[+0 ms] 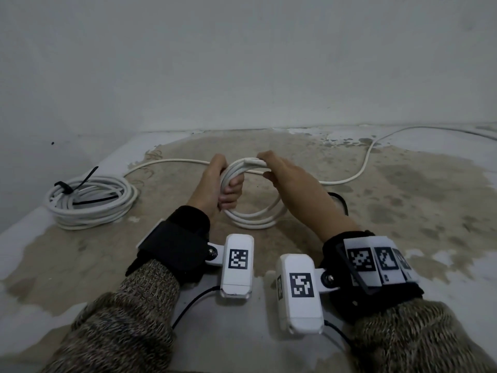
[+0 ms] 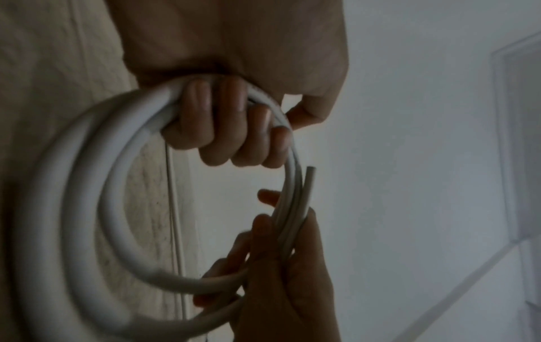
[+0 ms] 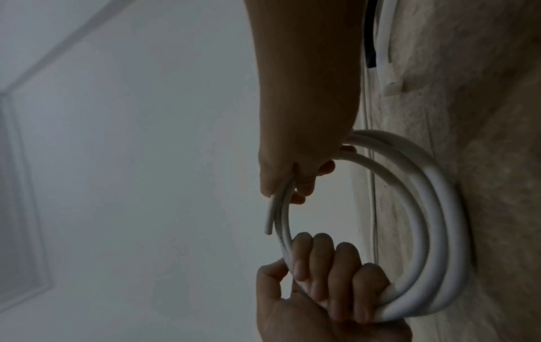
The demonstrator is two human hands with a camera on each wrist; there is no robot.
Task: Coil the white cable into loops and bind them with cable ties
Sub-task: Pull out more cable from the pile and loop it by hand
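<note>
Already, at the far left of the worn floor (image 1: 403, 200), a finished coil (image 1: 88, 203) lies flat, bound by a black cable tie (image 1: 70, 186); it can be taken as the pattern for the one in hand. From it a loose run of the white cable (image 1: 166, 163) leads rightward to the hands.

Next comes the left hand (image 1: 215, 184), whose fingers (image 2: 222, 120) are curled tightly round the gathered strands of the new coil (image 1: 255, 219), with the thumb (image 2: 307, 111) standing a little apart from them. The coil is held upright, its lower arc touching or just above the floor; which cannot be told. This grip is best kept firm and unmoved, so that the loops are not let slip apart.

To the right, the top of the same coil is pinched by the right hand (image 1: 282, 170), fingers and thumb closed on the strands. Just beside it a cut cable end (image 3: 268, 222) juts free of the bundle. Judged from this, the end should be laid flat against the loops and the loops evened to one size before any tie is fetched.

Farther right, a slack cable tail (image 1: 368, 157) trails off along the wall (image 1: 242, 63). Whether it must still be wound in cannot be told. A dark cord (image 1: 341, 200) lies on the floor behind the right forearm.
</note>
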